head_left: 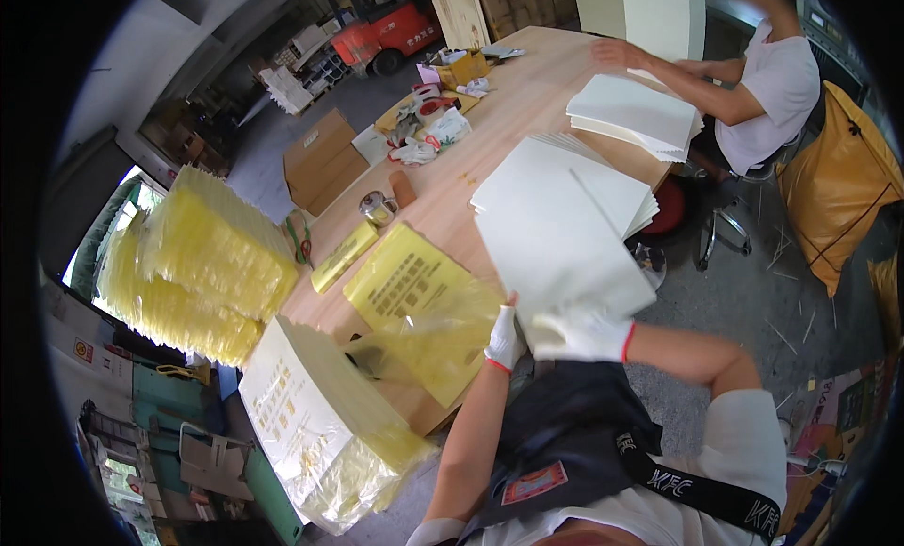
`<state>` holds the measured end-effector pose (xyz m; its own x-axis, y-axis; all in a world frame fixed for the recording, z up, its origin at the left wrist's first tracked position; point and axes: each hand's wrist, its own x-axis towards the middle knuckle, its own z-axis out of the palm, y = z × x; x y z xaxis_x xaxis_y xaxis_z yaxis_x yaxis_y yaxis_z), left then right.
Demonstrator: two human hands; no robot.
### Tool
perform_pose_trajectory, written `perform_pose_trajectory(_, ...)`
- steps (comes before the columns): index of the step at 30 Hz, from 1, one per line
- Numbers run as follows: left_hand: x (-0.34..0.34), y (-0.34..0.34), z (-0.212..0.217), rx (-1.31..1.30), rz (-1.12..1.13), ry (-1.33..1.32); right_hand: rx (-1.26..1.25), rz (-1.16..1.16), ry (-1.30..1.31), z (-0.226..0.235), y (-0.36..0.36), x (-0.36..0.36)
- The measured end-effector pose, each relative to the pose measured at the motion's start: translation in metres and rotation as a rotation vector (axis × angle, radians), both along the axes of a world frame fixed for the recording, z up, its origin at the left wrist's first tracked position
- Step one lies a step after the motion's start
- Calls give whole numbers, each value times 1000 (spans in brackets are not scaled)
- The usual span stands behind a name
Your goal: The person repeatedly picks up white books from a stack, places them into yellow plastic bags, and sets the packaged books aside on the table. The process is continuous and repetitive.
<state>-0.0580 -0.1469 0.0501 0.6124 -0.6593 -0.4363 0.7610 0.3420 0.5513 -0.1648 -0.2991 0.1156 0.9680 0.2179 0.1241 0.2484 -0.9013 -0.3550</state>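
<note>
My right hand, in a white glove with a red cuff, is closed on the near edge of a white booklet; motion blurs its fingers. The booklet lies slanted over a fanned stack of white booklets. My left hand, also gloved, is beside that booklet's near left corner, with a bare fingertip stretched out. Clear plastic film reaches close to it, spread over a yellow printed sheet on the table. Whether the left hand touches the film I cannot tell.
A leaning stack of printed covers in plastic stands at the near left, yellow wrapped bundles behind it. A metal cup and a cardboard box are farther back. A co-worker handles white stacks at the far right.
</note>
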Motion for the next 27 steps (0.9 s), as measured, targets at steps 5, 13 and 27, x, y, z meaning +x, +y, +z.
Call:
perform_pose_trajectory(5,25,71,16,530,-195,-535,452,-609,-394,-63,-45,-21)
perform_pose_trajectory(13,-57,12,52,1282,-582,-1161,922,-361,241,-52,20,19)
perform_pose_trajectory(27,-4,192,148,142,339,-793,-128,186,-310,10,15,-23)
